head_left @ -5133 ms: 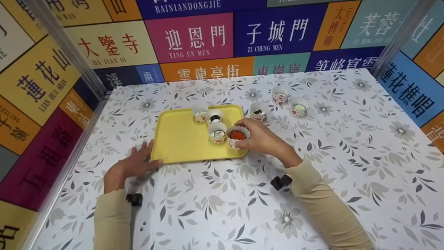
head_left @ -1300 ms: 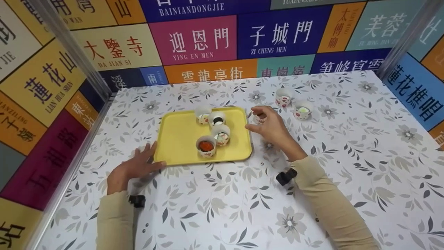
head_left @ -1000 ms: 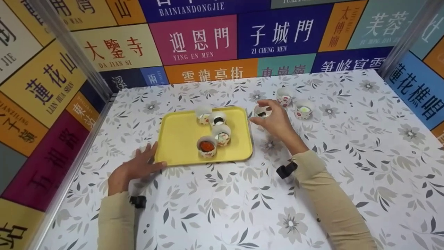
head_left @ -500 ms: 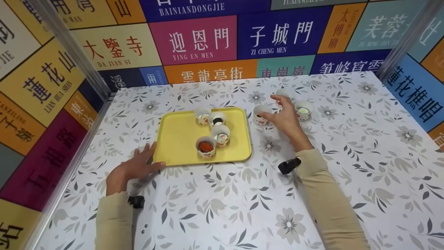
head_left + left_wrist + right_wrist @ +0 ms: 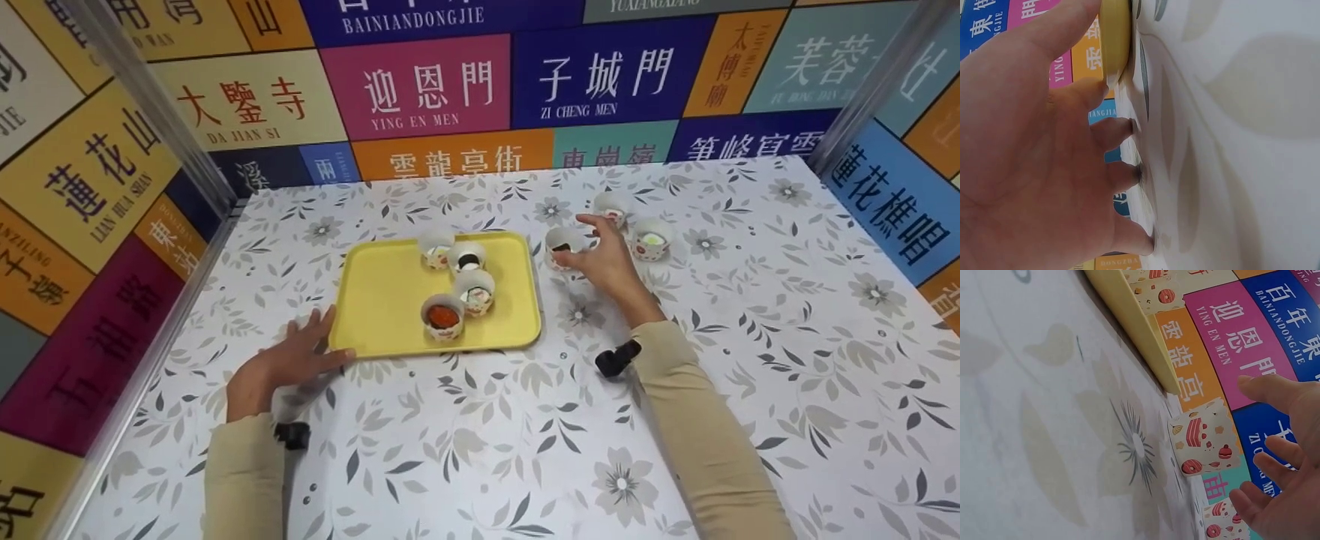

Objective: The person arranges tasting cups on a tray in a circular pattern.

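Observation:
My left hand (image 5: 289, 364) rests with spread fingers at the near left corner of a yellow tray (image 5: 382, 300), its thumb and index finger touching the edge. On the tray stands a paper cup with an orange-red filling (image 5: 442, 318), beside a cup with a pale green-and-pink piece (image 5: 474, 295), a cup holding a black-banded white piece (image 5: 468, 262) and a cup with a whitish piece (image 5: 436, 251). Right of the tray, my right hand (image 5: 616, 274) hovers around a cup with a dark-topped piece (image 5: 1204, 439). In the right wrist view its fingers are spread, apart from that printed cup.
Behind the right hand are two more printed cups: one at the back (image 5: 612, 206) and one with a white and yellow-green piece (image 5: 651, 241). Panels with large characters (image 5: 427, 82) wall the flower-patterned table (image 5: 480, 450) at the back and sides.
The right hand, which held the orange-red cup over the tray's right side, has set it down near the tray's front, let go and moved right to the dark-topped cup. The left hand stays put.

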`<act>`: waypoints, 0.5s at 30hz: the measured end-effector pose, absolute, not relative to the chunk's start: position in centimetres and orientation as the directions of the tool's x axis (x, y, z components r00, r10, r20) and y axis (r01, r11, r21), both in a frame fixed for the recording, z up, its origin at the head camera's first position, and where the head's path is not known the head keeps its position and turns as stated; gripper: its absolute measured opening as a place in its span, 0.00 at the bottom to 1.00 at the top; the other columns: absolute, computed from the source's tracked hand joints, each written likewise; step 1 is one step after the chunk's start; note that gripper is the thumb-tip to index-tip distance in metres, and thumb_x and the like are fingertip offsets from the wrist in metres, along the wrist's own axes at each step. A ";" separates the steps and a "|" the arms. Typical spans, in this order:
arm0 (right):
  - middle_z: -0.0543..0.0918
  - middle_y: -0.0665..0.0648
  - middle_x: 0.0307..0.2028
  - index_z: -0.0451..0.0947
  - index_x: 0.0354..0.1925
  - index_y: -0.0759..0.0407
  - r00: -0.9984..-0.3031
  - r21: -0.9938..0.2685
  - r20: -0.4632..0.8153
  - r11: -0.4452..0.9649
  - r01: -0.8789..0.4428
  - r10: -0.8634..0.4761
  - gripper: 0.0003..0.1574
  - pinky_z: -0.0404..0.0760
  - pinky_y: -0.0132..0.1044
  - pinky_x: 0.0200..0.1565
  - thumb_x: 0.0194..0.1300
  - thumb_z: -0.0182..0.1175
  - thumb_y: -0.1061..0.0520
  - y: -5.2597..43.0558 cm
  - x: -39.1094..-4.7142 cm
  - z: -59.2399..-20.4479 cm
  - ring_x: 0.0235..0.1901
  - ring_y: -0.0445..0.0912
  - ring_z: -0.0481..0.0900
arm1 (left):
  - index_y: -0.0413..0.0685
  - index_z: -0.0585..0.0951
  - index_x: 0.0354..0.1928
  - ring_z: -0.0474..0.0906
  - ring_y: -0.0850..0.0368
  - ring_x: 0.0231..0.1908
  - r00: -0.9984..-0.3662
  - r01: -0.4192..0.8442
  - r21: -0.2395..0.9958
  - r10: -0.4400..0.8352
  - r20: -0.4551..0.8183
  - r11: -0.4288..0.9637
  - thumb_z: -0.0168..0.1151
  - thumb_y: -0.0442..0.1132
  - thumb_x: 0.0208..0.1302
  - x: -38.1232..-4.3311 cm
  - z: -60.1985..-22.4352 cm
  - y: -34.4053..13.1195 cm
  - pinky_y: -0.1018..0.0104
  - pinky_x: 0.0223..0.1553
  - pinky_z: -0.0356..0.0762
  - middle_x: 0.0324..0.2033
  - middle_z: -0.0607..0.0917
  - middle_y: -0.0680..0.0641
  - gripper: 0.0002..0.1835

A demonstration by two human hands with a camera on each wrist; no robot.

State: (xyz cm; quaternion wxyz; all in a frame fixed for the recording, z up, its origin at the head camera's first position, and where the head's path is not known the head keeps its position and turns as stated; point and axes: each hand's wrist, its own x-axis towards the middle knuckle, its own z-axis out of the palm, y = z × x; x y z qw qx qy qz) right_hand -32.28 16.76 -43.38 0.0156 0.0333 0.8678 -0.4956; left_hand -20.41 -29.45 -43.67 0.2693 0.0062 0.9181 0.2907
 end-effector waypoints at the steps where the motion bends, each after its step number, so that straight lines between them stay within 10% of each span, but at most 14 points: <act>1: 0.60 0.60 0.75 0.61 0.74 0.52 -0.998 -0.861 -0.058 0.504 0.069 0.037 0.50 0.67 0.51 0.71 0.59 0.73 0.52 16.8 -32.3 -43.4 0.72 0.57 0.62 | 0.65 0.33 0.80 0.15 0.34 0.76 -0.856 -0.146 0.538 0.167 -0.490 0.830 0.57 0.70 0.63 -20.4 -43.7 -29.4 0.26 0.70 0.20 0.79 0.28 0.44 0.56; 15: 0.60 0.59 0.76 0.54 0.77 0.52 -0.988 -0.867 -0.154 0.484 0.120 -0.031 0.53 0.70 0.50 0.70 0.61 0.71 0.51 17.2 -32.5 -44.0 0.73 0.56 0.63 | 0.51 0.33 0.80 0.15 0.27 0.74 -0.859 -0.095 0.566 0.220 -0.463 0.819 0.56 0.66 0.67 -20.4 -43.5 -29.3 0.23 0.69 0.23 0.78 0.28 0.35 0.56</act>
